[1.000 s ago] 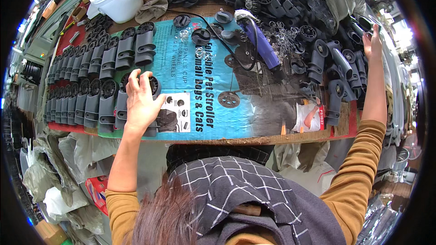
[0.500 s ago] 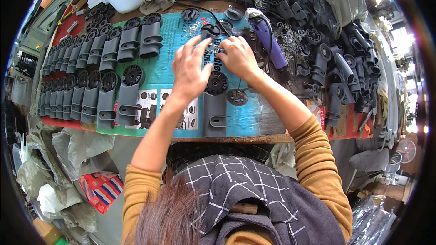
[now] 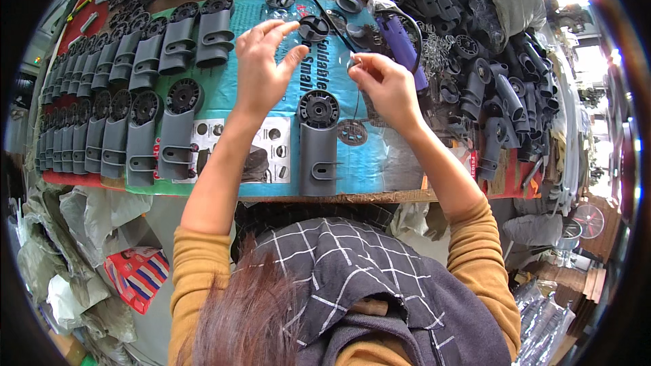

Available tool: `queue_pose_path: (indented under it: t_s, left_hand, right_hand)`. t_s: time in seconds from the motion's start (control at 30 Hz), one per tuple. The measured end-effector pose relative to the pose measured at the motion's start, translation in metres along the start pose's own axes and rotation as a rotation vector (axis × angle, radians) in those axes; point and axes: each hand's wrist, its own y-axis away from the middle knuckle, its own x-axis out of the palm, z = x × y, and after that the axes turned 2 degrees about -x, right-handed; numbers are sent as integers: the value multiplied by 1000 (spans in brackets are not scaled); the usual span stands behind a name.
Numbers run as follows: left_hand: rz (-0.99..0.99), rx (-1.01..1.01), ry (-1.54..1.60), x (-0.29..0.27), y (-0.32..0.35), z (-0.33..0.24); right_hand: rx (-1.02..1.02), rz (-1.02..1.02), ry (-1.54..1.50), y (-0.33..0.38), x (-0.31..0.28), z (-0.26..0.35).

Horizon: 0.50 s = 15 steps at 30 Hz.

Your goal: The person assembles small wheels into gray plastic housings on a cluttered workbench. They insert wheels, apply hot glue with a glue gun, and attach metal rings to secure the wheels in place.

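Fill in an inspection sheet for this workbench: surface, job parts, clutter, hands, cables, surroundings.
Surface: blue printed sheet on a bench
Job parts: one grey wheel-topped part by itself; two rows of similar parts at left
Clutter: heaped dark parts at right, purple tool nearby
Hands: left hand raised, open; right hand pinching a small item, kind unclear
Cables: black cord near the tool
Surroundings: plastic bags below, left
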Motion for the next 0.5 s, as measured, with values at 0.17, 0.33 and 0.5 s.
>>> queue_pose_path:
  t_s: [0.17,0.33,0.5]
  left_hand:
    - [379,-350,701,-10,39,-41]
    - [430,-306,384,-21,58,-32]
    - [540,-276,57,-21,72,-32]
  right_hand:
    - [-338,57,167,37,-5,20]
    - [-342,56,131,40,1,24]
    - [-419,181,240,39,18,16]
